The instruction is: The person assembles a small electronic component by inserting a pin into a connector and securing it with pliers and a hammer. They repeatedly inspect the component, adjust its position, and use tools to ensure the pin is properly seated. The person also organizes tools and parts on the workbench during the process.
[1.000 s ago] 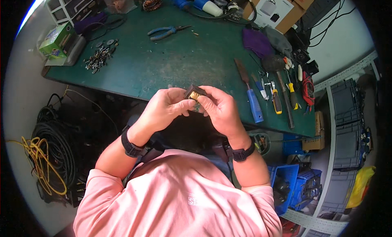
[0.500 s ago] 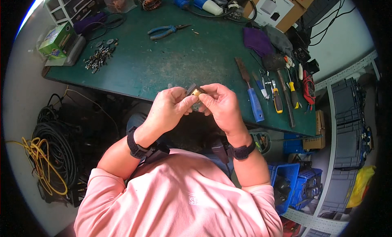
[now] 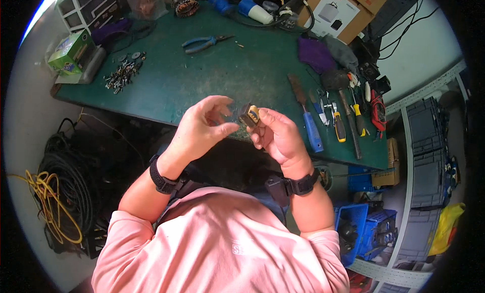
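Note:
Between the thumb and fingers of my right hand (image 3: 279, 137) is a small dark block with a yellowish face (image 3: 249, 115); its exact kind is too small to make out. Beside it, my left hand (image 3: 203, 125) holds nothing, its thumb and fingers apart and curved toward the block without touching it. Both hands are over the front edge of the green workbench (image 3: 202, 81). Blue-handled pliers (image 3: 206, 42) lie farther back on the bench, jaws pointing right.
A pile of screws and washers (image 3: 124, 75) lies at the left near a green box (image 3: 71, 53). On the right are a blue-handled file (image 3: 309, 122), a hammer (image 3: 348, 116), screwdrivers and a purple cloth (image 3: 314, 55). Coiled cables (image 3: 65, 192) hang at the lower left; blue crates (image 3: 353, 225) stand lower right.
My left hand has let go of the small block and drawn back to the left, its fingers opening. The right hand keeps the block, now tilted with its yellowish face showing more.

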`<action>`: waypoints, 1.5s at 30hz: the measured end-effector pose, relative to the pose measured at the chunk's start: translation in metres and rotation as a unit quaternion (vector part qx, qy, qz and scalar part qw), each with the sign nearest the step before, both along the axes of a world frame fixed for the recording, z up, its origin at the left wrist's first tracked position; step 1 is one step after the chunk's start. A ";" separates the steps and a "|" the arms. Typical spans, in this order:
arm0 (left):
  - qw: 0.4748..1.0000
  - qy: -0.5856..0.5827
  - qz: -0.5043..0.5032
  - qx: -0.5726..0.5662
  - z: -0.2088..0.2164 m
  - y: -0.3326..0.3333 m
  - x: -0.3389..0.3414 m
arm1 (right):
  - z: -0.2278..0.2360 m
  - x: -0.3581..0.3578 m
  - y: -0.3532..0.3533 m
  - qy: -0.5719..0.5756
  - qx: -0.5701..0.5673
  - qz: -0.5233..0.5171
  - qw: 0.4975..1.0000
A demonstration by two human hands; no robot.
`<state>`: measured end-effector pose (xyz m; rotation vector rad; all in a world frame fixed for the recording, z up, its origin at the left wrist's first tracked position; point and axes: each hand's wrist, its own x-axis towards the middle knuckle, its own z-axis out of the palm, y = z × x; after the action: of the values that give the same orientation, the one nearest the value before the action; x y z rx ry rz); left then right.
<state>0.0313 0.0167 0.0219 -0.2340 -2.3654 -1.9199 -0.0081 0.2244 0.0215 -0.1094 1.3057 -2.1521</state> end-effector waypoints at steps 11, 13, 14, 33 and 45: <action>0.980 0.124 -0.007 -0.156 0.009 0.009 0.002 | 0.003 0.011 -0.007 0.119 0.104 0.021 0.987; 0.980 0.119 -0.011 -0.160 0.011 0.010 0.000 | 0.009 0.015 -0.007 0.180 0.141 -0.016 0.973; 0.981 0.111 -0.019 -0.158 0.015 0.011 -0.002 | 0.011 0.017 -0.006 0.210 0.161 -0.036 0.964; 0.919 0.114 -0.061 -0.373 0.054 0.000 -0.078 | 0.013 0.059 0.075 0.271 0.206 -0.217 0.915; 0.774 0.041 0.082 -0.627 0.025 -0.066 -0.190 | -0.029 0.112 0.191 0.069 -0.030 -0.424 0.903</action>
<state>-0.1584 -0.0497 0.0467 -0.1470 -3.0004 0.0170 0.1035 0.4156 -0.0072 0.3588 1.5492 -2.9485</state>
